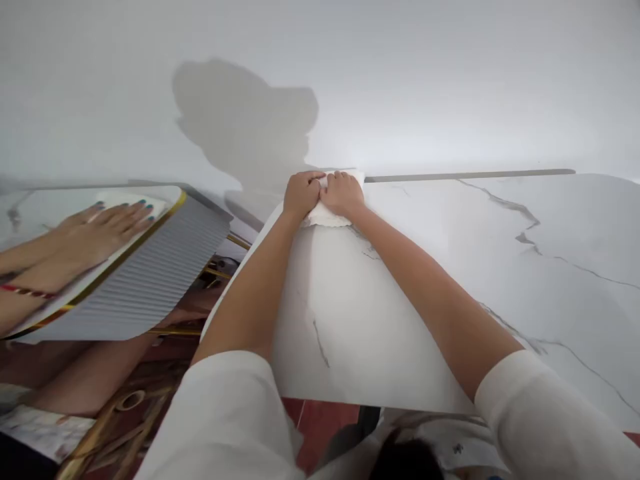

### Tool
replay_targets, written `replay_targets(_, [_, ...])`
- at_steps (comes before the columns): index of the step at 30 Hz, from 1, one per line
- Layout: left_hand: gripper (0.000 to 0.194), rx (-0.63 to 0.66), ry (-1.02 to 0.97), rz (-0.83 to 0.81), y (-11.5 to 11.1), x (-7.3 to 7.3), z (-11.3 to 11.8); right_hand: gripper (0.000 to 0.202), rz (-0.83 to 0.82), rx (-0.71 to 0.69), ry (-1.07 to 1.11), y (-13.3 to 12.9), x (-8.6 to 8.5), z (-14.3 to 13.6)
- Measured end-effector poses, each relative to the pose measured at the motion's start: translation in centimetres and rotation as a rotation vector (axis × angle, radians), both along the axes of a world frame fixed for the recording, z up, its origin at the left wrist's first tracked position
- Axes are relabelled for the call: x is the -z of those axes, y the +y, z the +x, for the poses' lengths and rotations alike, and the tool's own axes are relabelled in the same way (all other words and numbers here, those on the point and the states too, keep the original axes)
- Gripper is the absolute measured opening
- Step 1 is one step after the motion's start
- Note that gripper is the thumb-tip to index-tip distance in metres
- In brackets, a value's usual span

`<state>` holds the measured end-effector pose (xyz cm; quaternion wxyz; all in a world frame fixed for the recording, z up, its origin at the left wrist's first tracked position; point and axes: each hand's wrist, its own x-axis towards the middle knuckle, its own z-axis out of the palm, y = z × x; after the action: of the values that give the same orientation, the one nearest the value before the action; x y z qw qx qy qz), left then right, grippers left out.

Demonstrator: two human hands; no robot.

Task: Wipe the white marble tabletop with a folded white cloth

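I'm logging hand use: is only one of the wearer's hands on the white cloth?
No, the wearer's left hand and right hand both rest on the cloth.

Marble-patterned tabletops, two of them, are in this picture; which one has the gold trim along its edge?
The left tabletop, where another person's hands are: gold trim runs along its edge. The central tabletop shows none.

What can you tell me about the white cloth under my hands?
The white cloth looks soft; fabric or paper, I can't tell. Its near edge is slightly wavy. It lies on the marble-patterned tabletop, at the far edge, partly covered by the left hand and right hand, side by side on top.
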<state>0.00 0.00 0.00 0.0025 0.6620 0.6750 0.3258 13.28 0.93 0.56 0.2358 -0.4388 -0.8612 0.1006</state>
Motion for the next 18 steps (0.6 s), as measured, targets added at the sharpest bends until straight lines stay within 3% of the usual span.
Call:
replay_targets(9, [0.049, 0.014, 0.049, -0.041, -2.6, -0.1, 0.9, 0.042, 0.126, 0.013, 0.014, -1.6, 1.4, 0.1])
replay_targets(18, [0.050, 0.045, 0.041, -0.054, -8.8, -0.1, 1.6, 0.046, 0.153, 0.030, 0.019, -8.9, 1.2, 1.4])
